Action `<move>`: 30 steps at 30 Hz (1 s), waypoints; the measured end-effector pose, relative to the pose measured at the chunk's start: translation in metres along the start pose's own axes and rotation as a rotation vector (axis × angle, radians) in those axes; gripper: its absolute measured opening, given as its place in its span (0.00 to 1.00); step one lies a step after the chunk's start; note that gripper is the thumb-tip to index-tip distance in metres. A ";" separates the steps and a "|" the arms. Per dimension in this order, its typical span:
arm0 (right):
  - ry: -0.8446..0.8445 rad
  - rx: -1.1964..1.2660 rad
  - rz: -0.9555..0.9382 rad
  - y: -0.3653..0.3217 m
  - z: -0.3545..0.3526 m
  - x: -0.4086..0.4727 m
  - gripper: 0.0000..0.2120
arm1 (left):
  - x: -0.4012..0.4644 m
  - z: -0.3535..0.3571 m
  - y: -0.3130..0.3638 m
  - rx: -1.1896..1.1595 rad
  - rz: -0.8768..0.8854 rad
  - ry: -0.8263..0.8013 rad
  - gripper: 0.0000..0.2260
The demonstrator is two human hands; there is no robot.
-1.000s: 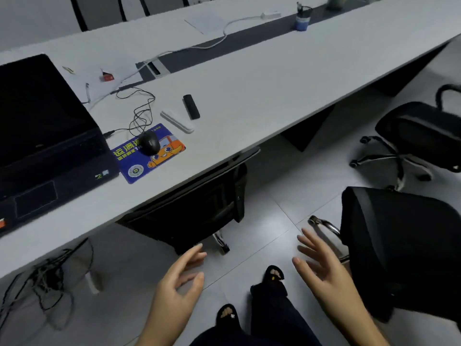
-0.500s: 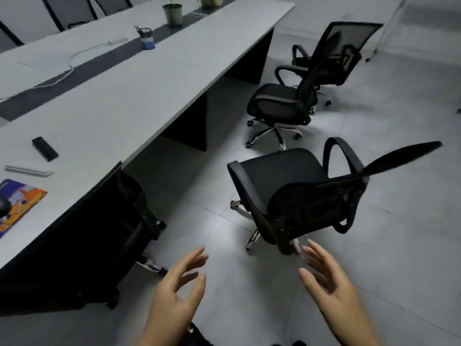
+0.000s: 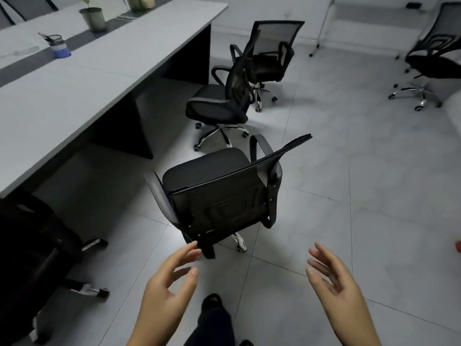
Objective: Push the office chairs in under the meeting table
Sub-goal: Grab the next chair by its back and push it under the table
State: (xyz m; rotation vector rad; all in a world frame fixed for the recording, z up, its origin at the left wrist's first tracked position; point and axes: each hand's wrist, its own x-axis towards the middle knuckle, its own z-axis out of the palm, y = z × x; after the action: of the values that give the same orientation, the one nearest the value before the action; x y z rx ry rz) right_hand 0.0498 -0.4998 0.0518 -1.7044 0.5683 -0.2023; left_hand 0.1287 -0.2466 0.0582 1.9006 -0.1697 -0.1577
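A black mesh office chair point(image 3: 219, 193) stands on the floor right in front of me, its back toward me, apart from the long grey meeting table point(image 3: 82, 78) on the left. My left hand point(image 3: 169, 293) is open, fingertips close to the chair's lower back, not gripping it. My right hand point(image 3: 334, 288) is open too, below and right of the chair, holding nothing. A second chair point(image 3: 222, 103) stands farther along the table, and a third chair point(image 3: 272, 56) behind it. At the bottom left a chair point(image 3: 37, 258) sits pushed in under the table edge.
Another black chair point(image 3: 431, 63) stands at the far right on the tiled floor. On the table are a blue cup point(image 3: 58, 46) and a potted plant point(image 3: 93, 17). My shoe and trouser leg point(image 3: 212, 318) show between my hands. Dark table legs point(image 3: 119, 126) stand under the top.
The view has swung right, from the laptop end of the table to the loose chairs. The nearest chair is now centred and closer, and both open hands have come near its back.
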 end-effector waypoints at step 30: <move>-0.774 -1.116 -1.111 -0.063 0.014 0.381 0.09 | 0.208 0.088 0.024 1.118 -0.385 0.183 0.15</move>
State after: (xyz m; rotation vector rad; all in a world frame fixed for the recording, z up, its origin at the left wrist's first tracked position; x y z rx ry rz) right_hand 0.4008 -0.6618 0.0426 -2.7801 -1.1092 0.0441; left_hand 0.3146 -0.3763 0.0468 3.0365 0.3102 -0.1592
